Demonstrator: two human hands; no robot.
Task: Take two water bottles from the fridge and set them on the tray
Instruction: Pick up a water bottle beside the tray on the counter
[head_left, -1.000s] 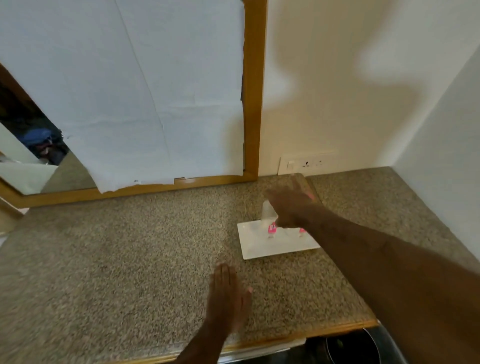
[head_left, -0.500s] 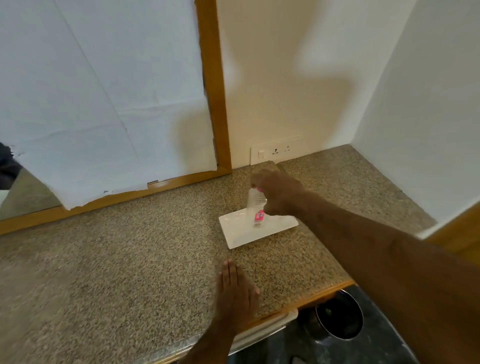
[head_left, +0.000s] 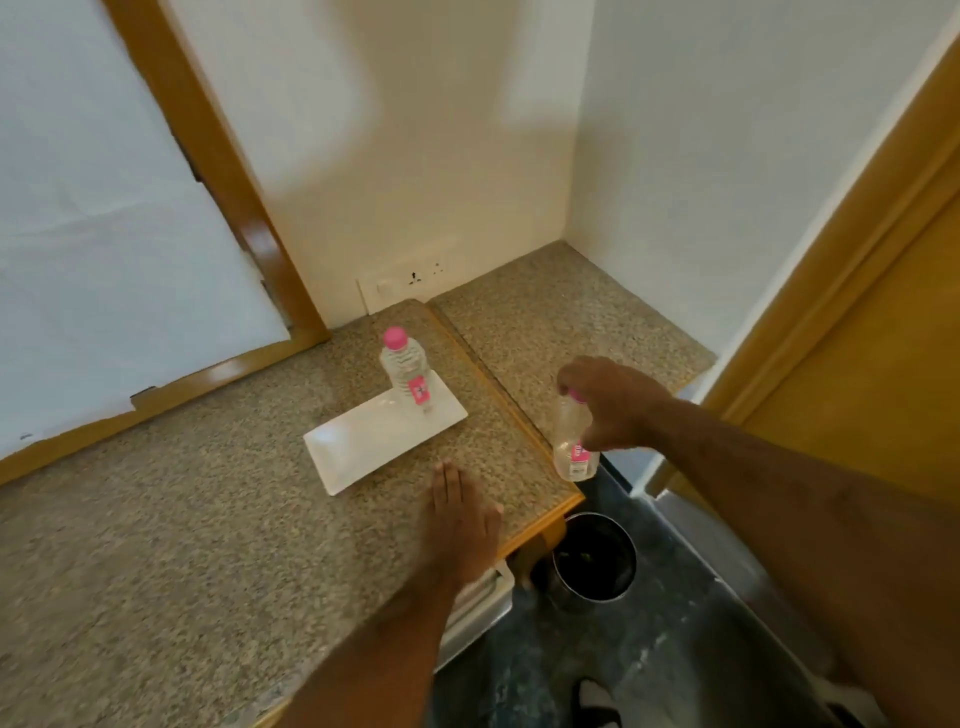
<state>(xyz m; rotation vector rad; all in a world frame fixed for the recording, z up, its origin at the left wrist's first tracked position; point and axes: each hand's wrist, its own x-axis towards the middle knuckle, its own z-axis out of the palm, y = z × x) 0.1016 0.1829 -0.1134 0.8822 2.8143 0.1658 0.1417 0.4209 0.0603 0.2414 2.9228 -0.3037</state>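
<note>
Gripping a second pink-labelled bottle (head_left: 571, 447) (print unreadable), right hand (head_left: 613, 402) hovers off-counter; left hand (head_left: 460, 525) lies flat, fingers open.

The right hand (head_left: 613, 402) covers the cap and neck of a bottle (head_left: 571, 452), so its grip cannot be made out. The bottle's pink label is too small to read. Both forearms run off the bottom edge. The desk (head_left: 156, 545) is cut off at left and bottom.
</note>
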